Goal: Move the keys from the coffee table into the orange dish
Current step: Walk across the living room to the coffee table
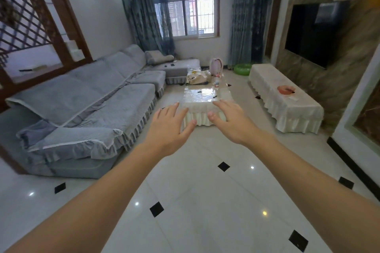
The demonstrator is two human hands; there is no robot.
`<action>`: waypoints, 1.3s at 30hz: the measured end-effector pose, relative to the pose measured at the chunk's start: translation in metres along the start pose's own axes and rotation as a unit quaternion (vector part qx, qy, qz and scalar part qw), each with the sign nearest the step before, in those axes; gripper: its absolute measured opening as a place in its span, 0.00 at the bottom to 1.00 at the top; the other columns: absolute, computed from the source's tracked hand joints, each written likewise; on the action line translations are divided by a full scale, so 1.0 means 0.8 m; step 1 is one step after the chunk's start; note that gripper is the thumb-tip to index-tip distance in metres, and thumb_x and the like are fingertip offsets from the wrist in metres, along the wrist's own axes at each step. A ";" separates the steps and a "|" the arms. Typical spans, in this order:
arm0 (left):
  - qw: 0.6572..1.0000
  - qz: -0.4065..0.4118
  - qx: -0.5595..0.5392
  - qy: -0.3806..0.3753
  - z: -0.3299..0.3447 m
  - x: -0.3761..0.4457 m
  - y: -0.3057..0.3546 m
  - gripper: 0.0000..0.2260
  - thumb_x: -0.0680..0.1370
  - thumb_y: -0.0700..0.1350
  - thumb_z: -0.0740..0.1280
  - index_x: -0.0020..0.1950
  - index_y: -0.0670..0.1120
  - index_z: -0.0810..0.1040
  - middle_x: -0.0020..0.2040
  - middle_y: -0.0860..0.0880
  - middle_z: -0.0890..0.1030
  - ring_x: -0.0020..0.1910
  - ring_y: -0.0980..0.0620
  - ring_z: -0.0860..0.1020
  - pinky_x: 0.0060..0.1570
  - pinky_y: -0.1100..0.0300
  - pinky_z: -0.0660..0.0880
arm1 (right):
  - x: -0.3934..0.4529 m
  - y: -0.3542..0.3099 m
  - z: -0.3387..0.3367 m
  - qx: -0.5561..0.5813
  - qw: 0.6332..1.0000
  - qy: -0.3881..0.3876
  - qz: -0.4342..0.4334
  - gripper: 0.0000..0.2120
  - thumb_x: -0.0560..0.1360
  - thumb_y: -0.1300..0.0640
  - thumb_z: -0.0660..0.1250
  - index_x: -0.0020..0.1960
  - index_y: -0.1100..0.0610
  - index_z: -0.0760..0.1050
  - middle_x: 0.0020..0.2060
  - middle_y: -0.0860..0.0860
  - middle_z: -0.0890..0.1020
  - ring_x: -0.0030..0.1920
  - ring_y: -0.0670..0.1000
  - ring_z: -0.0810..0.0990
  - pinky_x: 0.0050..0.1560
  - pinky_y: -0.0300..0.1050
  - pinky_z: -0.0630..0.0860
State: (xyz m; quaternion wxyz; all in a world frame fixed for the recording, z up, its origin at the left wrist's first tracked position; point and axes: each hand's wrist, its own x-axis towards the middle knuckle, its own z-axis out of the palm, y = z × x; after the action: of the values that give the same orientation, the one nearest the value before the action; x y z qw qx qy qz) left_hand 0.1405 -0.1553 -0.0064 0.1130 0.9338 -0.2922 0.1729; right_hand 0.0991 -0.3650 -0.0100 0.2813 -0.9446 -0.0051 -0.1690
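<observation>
The coffee table [205, 96] stands in the middle of the room under a cream cloth with a glossy top. Two small dark items lie on it, one [199, 92] to the left and one [215, 96] to the right; they look like the keys but are too small to tell. The orange dish [285, 89] sits on the cloth-covered TV bench [287, 107] at the right. My left hand [170, 127] and my right hand [232, 121] are stretched out in front of me, palms down, fingers apart, holding nothing, well short of the table.
A grey sectional sofa [92, 96] fills the left side. A bag [197, 79], a bottle [217, 82] and a pink fan [216, 66] crowd the table's far end. A green ring [242, 69] lies by the curtains. White tiled floor [195, 181] stretches before me.
</observation>
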 end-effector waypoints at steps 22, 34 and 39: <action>0.997 -0.019 -0.067 0.015 0.130 0.274 -0.195 0.26 0.81 0.61 0.52 0.76 0.51 0.61 0.78 0.46 0.58 0.77 0.48 0.54 0.73 0.50 0.50 | 0.321 0.049 0.107 -0.095 0.995 -0.009 0.019 0.32 0.76 0.34 0.52 0.75 0.50 0.59 0.75 0.52 0.62 0.75 0.53 0.56 0.71 0.53 0.56; 0.996 -0.037 -0.080 0.022 0.215 0.415 -0.287 0.26 0.80 0.63 0.51 0.74 0.51 0.64 0.76 0.46 0.63 0.75 0.47 0.58 0.72 0.49 0.53 | 0.490 0.117 0.178 -0.038 0.998 -0.038 0.022 0.33 0.77 0.35 0.53 0.75 0.53 0.60 0.75 0.53 0.63 0.74 0.53 0.57 0.73 0.54 0.56; 0.997 -0.042 -0.069 0.022 0.255 0.515 -0.314 0.26 0.80 0.62 0.52 0.74 0.51 0.63 0.77 0.44 0.62 0.75 0.46 0.59 0.73 0.47 0.52 | 0.591 0.169 0.205 -0.018 0.999 -0.027 0.035 0.33 0.76 0.34 0.52 0.75 0.52 0.60 0.75 0.52 0.63 0.74 0.53 0.57 0.72 0.53 0.56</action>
State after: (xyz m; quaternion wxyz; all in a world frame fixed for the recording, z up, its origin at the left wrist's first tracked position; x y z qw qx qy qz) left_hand 0.6570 -0.2257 -0.0607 0.1904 0.9313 -0.2613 0.1678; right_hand 0.6108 -0.4323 -0.0579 0.2699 -0.9533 0.0239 -0.1336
